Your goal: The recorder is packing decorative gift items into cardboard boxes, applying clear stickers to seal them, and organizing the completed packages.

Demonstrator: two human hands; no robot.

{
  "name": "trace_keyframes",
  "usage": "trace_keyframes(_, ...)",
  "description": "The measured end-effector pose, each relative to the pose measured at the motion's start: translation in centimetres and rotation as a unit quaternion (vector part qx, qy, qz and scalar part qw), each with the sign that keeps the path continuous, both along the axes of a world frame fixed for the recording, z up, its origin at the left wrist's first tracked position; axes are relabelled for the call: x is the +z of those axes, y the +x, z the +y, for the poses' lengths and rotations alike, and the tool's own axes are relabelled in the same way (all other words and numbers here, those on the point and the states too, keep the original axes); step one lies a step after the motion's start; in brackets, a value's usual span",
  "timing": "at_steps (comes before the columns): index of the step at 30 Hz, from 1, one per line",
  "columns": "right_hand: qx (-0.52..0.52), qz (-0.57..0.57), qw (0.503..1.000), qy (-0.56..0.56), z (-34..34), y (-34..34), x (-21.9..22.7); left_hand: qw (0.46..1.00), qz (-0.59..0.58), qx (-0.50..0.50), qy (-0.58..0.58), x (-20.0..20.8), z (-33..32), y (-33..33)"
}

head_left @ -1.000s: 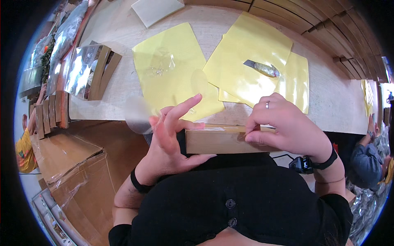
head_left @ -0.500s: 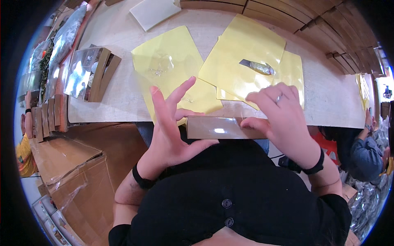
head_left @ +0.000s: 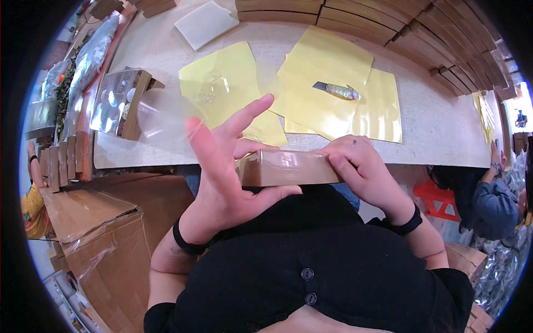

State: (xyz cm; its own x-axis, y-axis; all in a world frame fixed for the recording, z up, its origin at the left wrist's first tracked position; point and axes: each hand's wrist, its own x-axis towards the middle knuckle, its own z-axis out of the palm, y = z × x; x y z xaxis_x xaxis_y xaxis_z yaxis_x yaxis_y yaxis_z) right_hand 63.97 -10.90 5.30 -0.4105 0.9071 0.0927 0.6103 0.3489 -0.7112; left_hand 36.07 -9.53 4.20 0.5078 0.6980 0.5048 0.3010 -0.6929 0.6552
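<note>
A narrow brown cardboard box (head_left: 300, 168) is held level at the table's front edge, its side turned up and shiny. My left hand (head_left: 222, 166) grips the left end between the thumb and the lower fingers, while its index and middle fingers stick up. A translucent, blurred piece of clear film (head_left: 164, 114) appears at the raised index fingertip; its outline is hard to make out. My right hand (head_left: 355, 166) is closed on the box's right end, thumb on the near face. Beyond it lie yellow sheets (head_left: 325, 66) with a utility knife (head_left: 336, 90) on top.
A clear-lidded box (head_left: 119, 102) stands at the table's left. A white pad (head_left: 205, 25) lies at the back. Stacked brown boxes (head_left: 383, 22) line the far right. A large carton (head_left: 105, 233) sits below left. Another person's sleeve (head_left: 488, 205) shows at right.
My right hand has come down and closed on the box's right end. The box has shifted slightly and tilted. Blurred clear film now shows at my left index finger.
</note>
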Motion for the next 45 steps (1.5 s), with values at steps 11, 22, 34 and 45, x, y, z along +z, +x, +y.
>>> trace_keyframes(11,0.043,0.162,0.983,-0.072,0.9,2.3,0.8,0.999,0.04,-0.001,0.012,1.2,-0.5,-1.5)
trace_keyframes(22,-0.028,0.078,0.988,0.128,-0.9,-0.9,0.6,0.998,0.067,-0.003,0.015,1.8,-0.3,-0.3)
trace_keyframes(34,-0.235,0.011,0.957,0.17,5.2,1.6,1.0,0.995,0.096,0.021,0.027,2.6,-0.1,-1.0)
trace_keyframes(45,0.164,-0.217,0.85,0.452,19.3,-12.1,-4.0,0.992,-0.107,0.034,-0.051,-0.8,0.1,-4.5)
